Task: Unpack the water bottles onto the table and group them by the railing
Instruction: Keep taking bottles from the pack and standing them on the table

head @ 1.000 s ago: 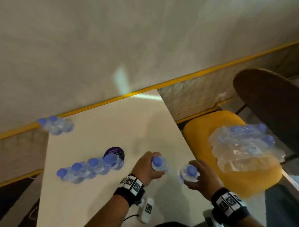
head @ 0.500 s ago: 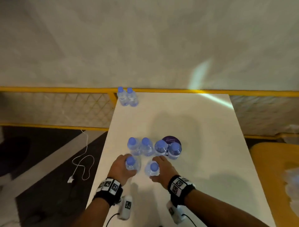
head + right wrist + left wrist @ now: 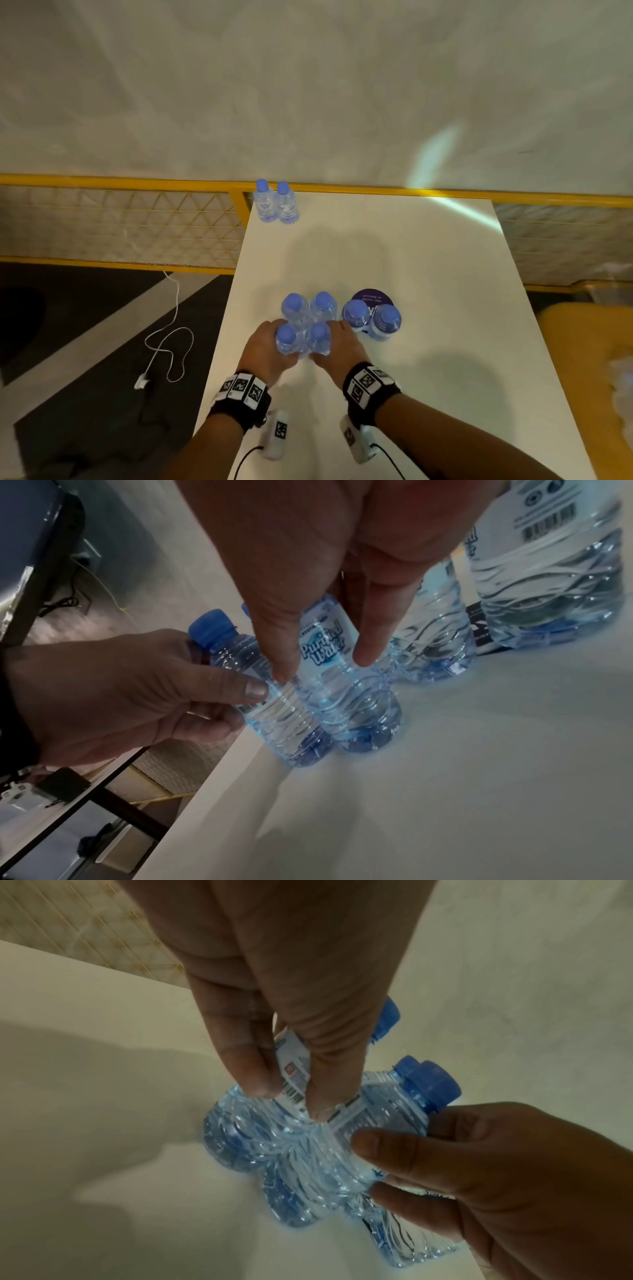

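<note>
Small clear water bottles with blue caps stand on the white table [image 3: 428, 359]. My left hand [image 3: 269, 344] grips one bottle [image 3: 287, 339] and my right hand [image 3: 339, 346] grips another [image 3: 318, 337]. The two stand side by side, touching, on the table top. In the right wrist view, thumb and fingers [image 3: 368, 642] wrap the "Purified Water" bottle [image 3: 346, 685], and the left hand [image 3: 120, 696] holds its neighbour [image 3: 274, 710]. Several bottles [image 3: 323, 306] stand in a row just behind. Two bottles [image 3: 275, 204] stand at the far left corner by the yellow railing [image 3: 137, 181].
A round purple sticker [image 3: 371, 295] lies under the right end of the row. A yellow chair [image 3: 582, 342] stands to the right of the table. A white cable [image 3: 168, 346] lies on the dark floor to the left. The table's left edge runs close to my left hand.
The view has swung from the chair to the table. Both hands have carried their bottles left to the row, set them down in front of it and pushed them together.
</note>
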A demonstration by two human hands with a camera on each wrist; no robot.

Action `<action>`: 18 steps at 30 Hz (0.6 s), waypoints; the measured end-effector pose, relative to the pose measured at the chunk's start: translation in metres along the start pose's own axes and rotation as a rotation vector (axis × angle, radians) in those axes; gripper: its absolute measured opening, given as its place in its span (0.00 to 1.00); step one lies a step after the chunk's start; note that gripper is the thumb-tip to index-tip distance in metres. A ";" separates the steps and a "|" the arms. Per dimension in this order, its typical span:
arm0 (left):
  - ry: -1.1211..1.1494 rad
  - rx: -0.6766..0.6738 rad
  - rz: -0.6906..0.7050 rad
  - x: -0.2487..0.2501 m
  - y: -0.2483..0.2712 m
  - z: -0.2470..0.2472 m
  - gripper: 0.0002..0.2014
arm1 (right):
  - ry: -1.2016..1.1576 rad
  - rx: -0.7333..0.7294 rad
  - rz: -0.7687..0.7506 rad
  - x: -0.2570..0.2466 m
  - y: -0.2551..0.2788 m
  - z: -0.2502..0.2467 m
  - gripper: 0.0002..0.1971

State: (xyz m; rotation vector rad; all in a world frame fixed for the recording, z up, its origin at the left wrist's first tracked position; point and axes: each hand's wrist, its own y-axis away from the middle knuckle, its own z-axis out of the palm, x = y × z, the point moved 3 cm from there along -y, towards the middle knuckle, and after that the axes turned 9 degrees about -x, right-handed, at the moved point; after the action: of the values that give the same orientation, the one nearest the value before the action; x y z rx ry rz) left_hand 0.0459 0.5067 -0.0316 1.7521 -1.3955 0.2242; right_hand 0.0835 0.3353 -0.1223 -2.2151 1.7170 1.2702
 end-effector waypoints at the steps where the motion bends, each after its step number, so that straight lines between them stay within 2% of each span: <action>1: -0.011 0.000 -0.007 0.001 -0.001 0.001 0.09 | -0.012 -0.002 -0.005 -0.001 0.001 -0.001 0.21; 4: 0.001 0.023 -0.026 -0.001 0.000 0.003 0.12 | -0.040 -0.002 -0.041 -0.013 0.016 -0.015 0.25; 5: -0.030 0.052 -0.025 -0.002 0.002 0.004 0.17 | -0.033 -0.005 -0.062 -0.017 0.023 -0.021 0.28; 8: -0.018 0.234 -0.053 -0.007 0.021 0.007 0.47 | -0.044 -0.089 -0.082 -0.020 0.052 -0.042 0.37; 9: -0.002 0.323 -0.021 -0.003 0.031 0.008 0.49 | -0.051 -0.128 -0.069 -0.015 0.062 -0.051 0.37; 10: -0.026 0.408 0.039 0.003 0.041 0.009 0.46 | -0.037 -0.163 -0.050 -0.007 0.073 -0.060 0.36; 12: -0.113 0.493 0.187 0.025 0.059 0.014 0.32 | 0.005 -0.190 -0.045 0.016 0.099 -0.084 0.30; 14: -0.226 0.438 0.395 0.054 0.065 0.032 0.19 | -0.001 -0.173 -0.053 0.049 0.129 -0.110 0.21; 15: -0.282 0.349 0.474 0.068 0.064 0.047 0.16 | -0.002 -0.163 -0.035 0.069 0.146 -0.123 0.17; 18: -0.339 -0.086 0.589 0.117 0.052 0.104 0.15 | -0.054 -0.089 0.085 0.140 0.204 -0.160 0.11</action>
State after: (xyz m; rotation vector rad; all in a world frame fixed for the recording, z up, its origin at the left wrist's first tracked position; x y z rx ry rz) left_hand 0.0064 0.3505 0.0023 1.3075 -2.1205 0.1805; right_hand 0.0092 0.0689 -0.0208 -2.1531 1.7868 1.4383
